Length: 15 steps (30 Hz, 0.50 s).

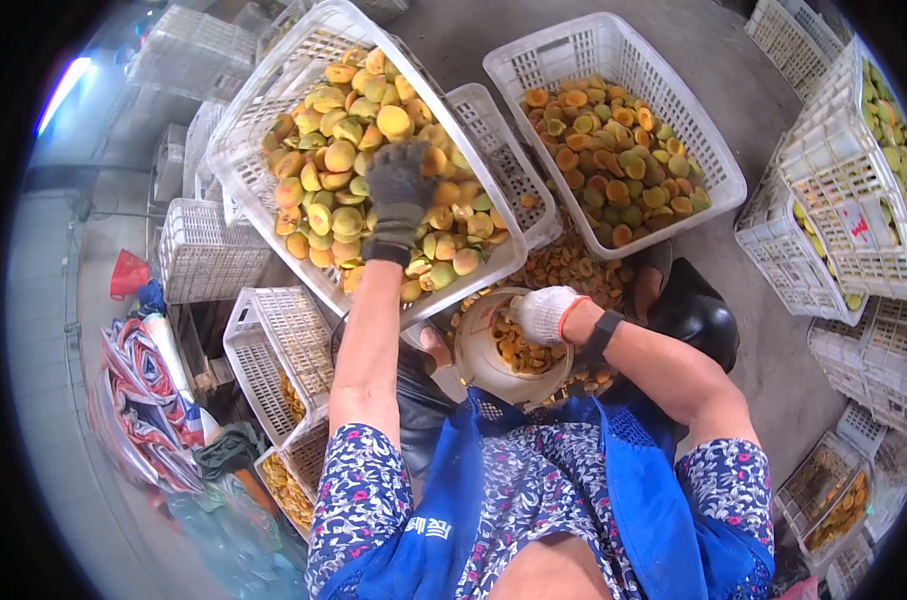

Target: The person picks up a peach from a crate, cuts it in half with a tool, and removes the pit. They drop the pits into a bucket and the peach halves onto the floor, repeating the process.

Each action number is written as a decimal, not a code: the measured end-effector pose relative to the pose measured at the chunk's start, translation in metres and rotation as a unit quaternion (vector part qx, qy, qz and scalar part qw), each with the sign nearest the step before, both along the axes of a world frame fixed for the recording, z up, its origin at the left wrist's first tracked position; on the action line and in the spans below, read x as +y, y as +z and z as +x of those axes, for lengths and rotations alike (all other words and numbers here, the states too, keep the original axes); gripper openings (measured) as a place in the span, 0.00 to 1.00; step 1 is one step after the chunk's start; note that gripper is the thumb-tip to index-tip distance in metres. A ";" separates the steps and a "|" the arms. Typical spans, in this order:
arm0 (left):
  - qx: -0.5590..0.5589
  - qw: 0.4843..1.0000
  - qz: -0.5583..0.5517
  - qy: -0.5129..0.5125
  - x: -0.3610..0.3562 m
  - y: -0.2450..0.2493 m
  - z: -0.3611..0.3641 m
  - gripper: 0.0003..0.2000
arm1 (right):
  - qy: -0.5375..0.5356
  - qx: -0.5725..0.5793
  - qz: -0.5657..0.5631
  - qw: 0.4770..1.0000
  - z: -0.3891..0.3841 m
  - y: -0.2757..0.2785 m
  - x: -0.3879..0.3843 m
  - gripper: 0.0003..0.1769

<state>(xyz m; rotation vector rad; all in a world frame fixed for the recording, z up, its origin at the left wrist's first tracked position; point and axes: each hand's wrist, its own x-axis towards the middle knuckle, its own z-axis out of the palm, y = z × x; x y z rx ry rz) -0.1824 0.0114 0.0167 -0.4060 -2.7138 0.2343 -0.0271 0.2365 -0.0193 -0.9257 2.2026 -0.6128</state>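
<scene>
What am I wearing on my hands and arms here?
The left hand wears a dark grey knit glove with a black cuff; the right hand a white knit glove with an orange-edged cuff and a black wristband. Both short sleeves are blue with small flowers.

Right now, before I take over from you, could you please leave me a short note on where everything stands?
Left hand, dark glove: down on the fruit in the tilted near crate; grip unclear.
Right hand, white glove: at the rim of the white bucket; grip unclear.
Done: the bucket holds some cut pieces, more lie in a pile behind it, and the far crate is part filled.
Left: the near crate is heaped full.
</scene>
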 end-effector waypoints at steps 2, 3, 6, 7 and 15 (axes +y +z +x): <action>0.016 0.995 0.080 -0.056 0.002 0.001 0.016 0.26 | -0.014 0.007 0.002 1.000 -0.005 0.007 0.001 0.16; -0.041 0.995 0.088 -0.015 0.008 0.012 0.024 0.28 | -0.044 0.006 -0.015 0.999 -0.006 0.009 0.003 0.15; -0.193 0.872 0.442 -0.090 0.037 0.039 0.030 0.29 | -0.073 -0.001 -0.028 0.997 -0.004 0.009 0.002 0.15; -0.193 0.871 0.442 -0.091 0.038 0.043 0.020 0.29 | -0.066 0.016 -0.042 0.997 -0.004 0.005 0.000 0.15; -0.003 0.995 0.032 0.096 -0.003 0.018 -0.043 0.27 | -0.065 -0.013 -0.030 0.997 -0.012 0.008 0.001 0.14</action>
